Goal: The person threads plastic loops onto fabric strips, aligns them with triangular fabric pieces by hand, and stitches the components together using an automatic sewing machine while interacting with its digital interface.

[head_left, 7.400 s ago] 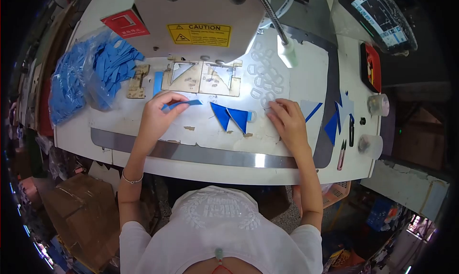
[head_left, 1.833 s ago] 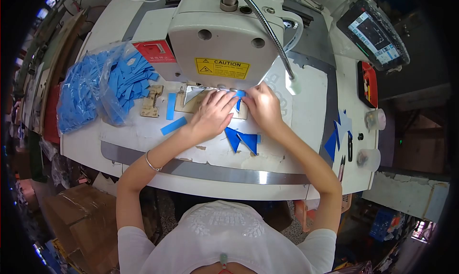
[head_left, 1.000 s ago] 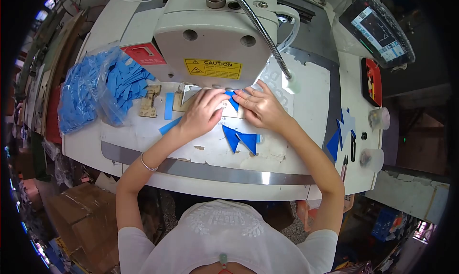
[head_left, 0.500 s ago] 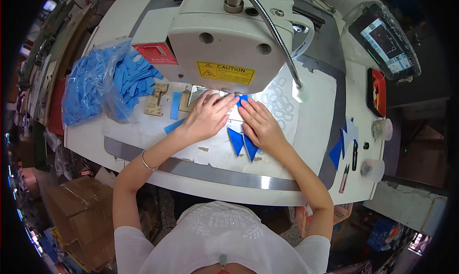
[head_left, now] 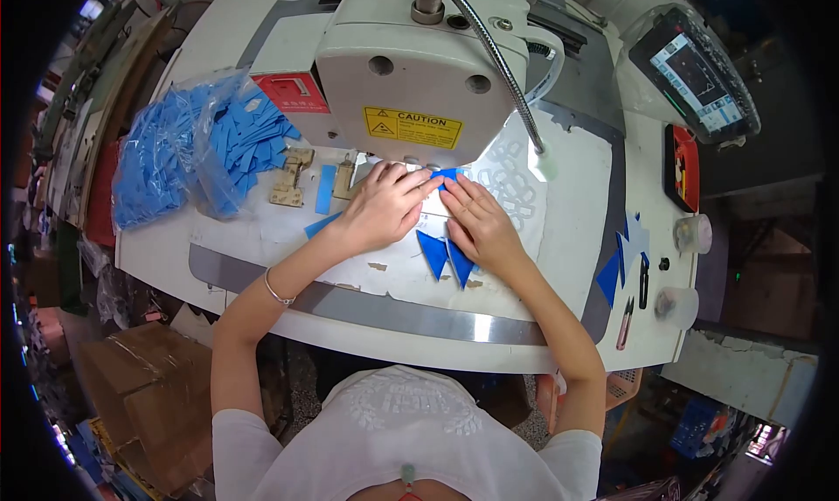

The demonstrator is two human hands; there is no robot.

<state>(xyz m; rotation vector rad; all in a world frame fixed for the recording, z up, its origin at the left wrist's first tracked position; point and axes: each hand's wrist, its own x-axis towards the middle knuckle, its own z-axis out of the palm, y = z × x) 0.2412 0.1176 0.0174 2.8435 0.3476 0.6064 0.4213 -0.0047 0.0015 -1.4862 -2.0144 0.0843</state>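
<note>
A bright blue piece of material [head_left: 447,175] lies beneath the head of a sewing machine [head_left: 415,77], and fingertips rest on it from both sides. My left hand [head_left: 384,205] lies flat, its fingers stretched toward the piece's left edge. From the right, my right hand [head_left: 483,225] reaches in with extended fingers touching the same piece. Two blue pointed pieces [head_left: 432,253] lie just below, close to my right thumb. The machine head hides the far end of the blue piece. Part of a light blue strip [head_left: 322,225] shows beside my left wrist.
At left sits a clear plastic bag [head_left: 179,151] of blue strips. Beige templates [head_left: 290,177] and another strip [head_left: 325,189] lie nearby. Rightward are blue scraps [head_left: 609,280], a black tool [head_left: 644,281], plastic cups [head_left: 677,307], a red tray [head_left: 681,169] and a control screen [head_left: 696,74].
The camera view has shifted slightly. Both hands keep nearly the same place on the blue piece, with only small finger movement.
</note>
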